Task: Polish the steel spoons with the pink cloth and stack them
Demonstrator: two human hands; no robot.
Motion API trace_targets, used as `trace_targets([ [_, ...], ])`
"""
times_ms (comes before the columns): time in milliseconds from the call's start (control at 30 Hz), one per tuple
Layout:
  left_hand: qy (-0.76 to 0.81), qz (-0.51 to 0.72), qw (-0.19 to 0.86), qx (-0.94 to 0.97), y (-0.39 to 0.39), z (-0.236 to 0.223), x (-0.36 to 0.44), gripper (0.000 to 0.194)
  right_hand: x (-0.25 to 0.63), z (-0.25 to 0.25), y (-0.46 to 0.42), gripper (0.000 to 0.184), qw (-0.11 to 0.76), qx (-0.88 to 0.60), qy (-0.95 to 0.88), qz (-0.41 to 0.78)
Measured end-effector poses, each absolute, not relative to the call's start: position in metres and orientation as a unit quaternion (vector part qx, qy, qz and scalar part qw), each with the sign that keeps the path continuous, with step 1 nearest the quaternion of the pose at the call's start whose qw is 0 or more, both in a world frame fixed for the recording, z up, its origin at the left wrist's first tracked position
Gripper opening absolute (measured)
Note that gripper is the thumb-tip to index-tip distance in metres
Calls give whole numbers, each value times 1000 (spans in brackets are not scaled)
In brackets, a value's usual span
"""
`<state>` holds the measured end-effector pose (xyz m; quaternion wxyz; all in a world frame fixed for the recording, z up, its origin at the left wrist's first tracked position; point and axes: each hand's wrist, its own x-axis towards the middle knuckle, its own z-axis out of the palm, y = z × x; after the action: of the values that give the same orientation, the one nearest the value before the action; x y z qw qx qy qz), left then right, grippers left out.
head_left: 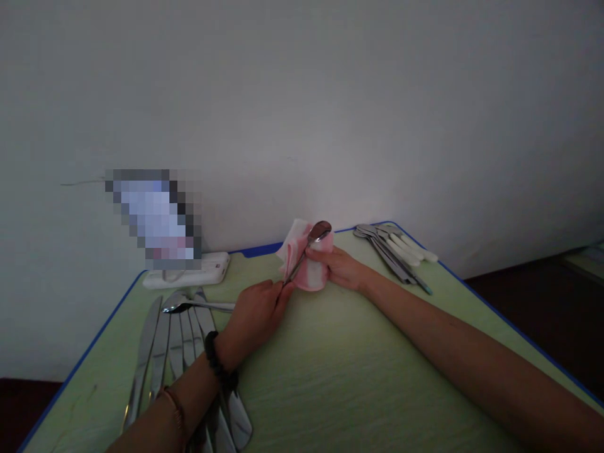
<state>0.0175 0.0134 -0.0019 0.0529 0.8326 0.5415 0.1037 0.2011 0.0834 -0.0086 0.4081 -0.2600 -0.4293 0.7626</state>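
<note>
A metal spoon (321, 231) is tilted up over the far middle of the table, its bowl pointing away from me. My left hand (264, 309) is closed around the lower end of its handle. My right hand (343, 267) grips a pink and white cloth (315, 274) behind the spoon, with the thumb near the spoon's neck. Beneath my left forearm lie several table knives (160, 352), partly hidden. Another spoon (178, 304) rests across their far ends, its handle running toward my left hand.
At the far right of the green table (340, 377) lies a pile of metal spoons (384, 251) beside some white-handled utensils (413, 249). A white device (189, 270) sits at the far left under a pixelated screen (153, 217). The wall (302, 113) stands right behind the table.
</note>
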Motion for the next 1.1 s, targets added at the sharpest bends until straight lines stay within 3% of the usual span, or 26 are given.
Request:
trace_targets([
  [400, 516, 167, 137, 829, 10, 5, 19, 35, 200, -6, 86, 19, 442, -288, -385, 758],
  [633, 564, 262, 255, 740, 15, 2, 18, 43, 209, 1, 90, 51, 451, -230, -352, 787],
  [867, 542, 228, 259, 767, 14, 2, 18, 41, 206, -13, 101, 19, 467, -274, -334, 772],
  [1100, 521, 212, 247, 789, 15, -1, 16, 40, 200, -17, 96, 22, 480, -251, -381, 749],
])
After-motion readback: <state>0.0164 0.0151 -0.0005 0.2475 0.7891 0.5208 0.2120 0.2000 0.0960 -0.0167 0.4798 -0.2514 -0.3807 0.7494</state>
